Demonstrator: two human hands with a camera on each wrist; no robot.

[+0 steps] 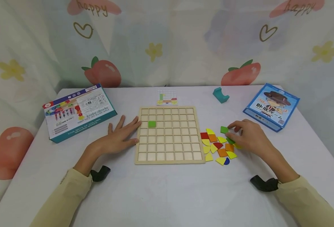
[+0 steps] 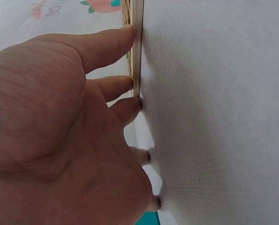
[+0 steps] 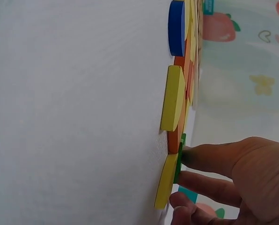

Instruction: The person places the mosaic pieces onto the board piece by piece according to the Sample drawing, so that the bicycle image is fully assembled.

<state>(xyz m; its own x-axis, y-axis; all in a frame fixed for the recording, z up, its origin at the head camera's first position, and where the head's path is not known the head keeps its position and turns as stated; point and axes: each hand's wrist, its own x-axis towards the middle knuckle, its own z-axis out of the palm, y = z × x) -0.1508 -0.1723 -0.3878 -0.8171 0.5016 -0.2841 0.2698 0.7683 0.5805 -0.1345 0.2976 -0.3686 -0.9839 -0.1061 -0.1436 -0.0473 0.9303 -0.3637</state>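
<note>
A pale wooden grid board (image 1: 169, 162) lies on the table with one green square tile (image 1: 152, 124) in a cell of its second row. My left hand (image 1: 120, 136) rests at the board's left edge, fingers spread, thumb and fingertips touching the frame, as the left wrist view (image 2: 137, 51) also shows. On the right, my right hand (image 1: 247, 136) pinches a green square piece (image 1: 224, 129) between thumb and index finger. Another green piece (image 3: 178, 164) lies under the thumb, beside a yellow piece (image 3: 165, 182).
Yellow, red, orange and blue pieces (image 1: 222, 153) lie scattered right of the board. Behind the board lies a small pattern card (image 1: 167, 97). A teal curved block (image 1: 220, 95) stands at the back. Boxes flank the scene, one at left (image 1: 79, 113), one blue at right (image 1: 272, 107).
</note>
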